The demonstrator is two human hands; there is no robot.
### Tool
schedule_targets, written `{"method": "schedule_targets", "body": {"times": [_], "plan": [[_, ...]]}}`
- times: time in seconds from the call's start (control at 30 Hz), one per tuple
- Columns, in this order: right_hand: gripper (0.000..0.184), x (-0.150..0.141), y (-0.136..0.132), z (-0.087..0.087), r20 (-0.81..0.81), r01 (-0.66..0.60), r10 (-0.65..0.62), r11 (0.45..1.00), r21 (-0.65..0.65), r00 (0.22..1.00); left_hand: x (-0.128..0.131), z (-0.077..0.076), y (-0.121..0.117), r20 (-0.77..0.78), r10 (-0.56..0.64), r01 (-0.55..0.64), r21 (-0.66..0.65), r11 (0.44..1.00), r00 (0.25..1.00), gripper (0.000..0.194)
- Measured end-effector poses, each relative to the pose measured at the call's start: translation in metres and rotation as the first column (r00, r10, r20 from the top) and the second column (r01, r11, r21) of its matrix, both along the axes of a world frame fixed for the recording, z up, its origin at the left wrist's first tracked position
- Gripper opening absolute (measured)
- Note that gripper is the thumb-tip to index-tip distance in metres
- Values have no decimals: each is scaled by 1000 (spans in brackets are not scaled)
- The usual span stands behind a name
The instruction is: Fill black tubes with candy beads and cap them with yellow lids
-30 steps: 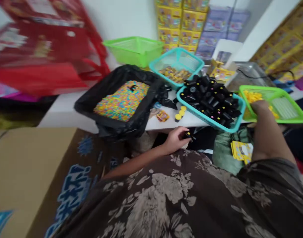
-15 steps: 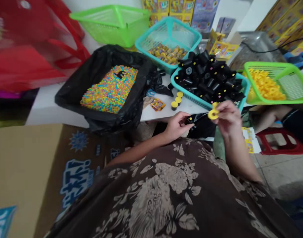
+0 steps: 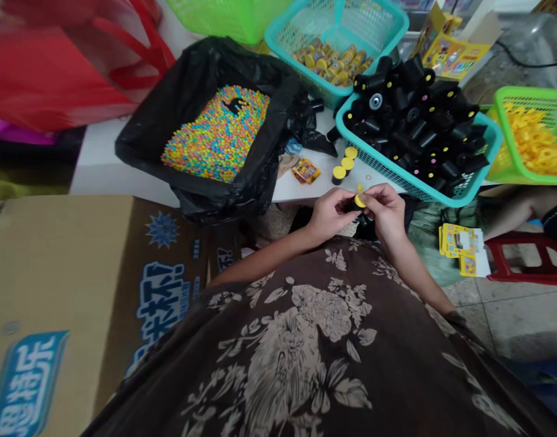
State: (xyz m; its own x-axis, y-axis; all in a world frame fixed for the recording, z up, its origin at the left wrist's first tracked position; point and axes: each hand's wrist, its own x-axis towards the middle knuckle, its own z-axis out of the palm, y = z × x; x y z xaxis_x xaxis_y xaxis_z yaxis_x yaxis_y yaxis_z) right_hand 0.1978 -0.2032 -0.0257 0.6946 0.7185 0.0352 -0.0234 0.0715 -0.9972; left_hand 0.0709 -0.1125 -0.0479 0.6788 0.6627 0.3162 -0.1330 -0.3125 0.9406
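My left hand (image 3: 329, 213) is closed round a small black tube, mostly hidden in the fingers. My right hand (image 3: 384, 209) pinches a yellow cap (image 3: 359, 199) against the tube's end; the two hands meet just below the white table's edge (image 3: 300, 189). Three capped black tubes (image 3: 344, 165) stand on the table right above my hands. Behind them a teal basket (image 3: 467, 182) is heaped with black tubes. A green basket (image 3: 506, 176) at the right holds yellow caps (image 3: 536, 142).
A black bag (image 3: 260, 176) of small coloured candy beads lies left of my hands. A second teal basket (image 3: 387, 24) with yellow-wrapped tubes stands behind. A cardboard box (image 3: 54, 285) fills the lower left, red bags the upper left. Another person's arm (image 3: 517, 209) and a red stool are at right.
My right hand went from the green basket with a yellow cap to my left hand, and now presses the cap onto the black tube. The view has tipped downward.
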Motion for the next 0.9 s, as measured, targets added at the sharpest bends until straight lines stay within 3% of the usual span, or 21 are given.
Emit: {"method": "schedule_targets", "body": {"times": [0.13,0.33,0.47,0.77,0.9], "plan": [[29,-5,6,-7,67,35,-36,999,10,997,-1,-2,3,-5,21,-21,-15,1000,1000,25],[30,-11,9,-13,111,30,-31,999,9,993,1,-3,0,33,20,-14,-174,985,999,26],[29,-17,9,-16,196,106,-111,994,36,974,3,-1,-2,56,14,0,-239,971,998,31],[30,-18,9,-10,348,144,-128,989,-23,929,0,-2,-1,-28,21,-24,-86,996,999,27],[35,-19,12,-10,240,114,-108,993,-11,965,-1,0,0,-61,58,-57,10,998,996,26]]}}
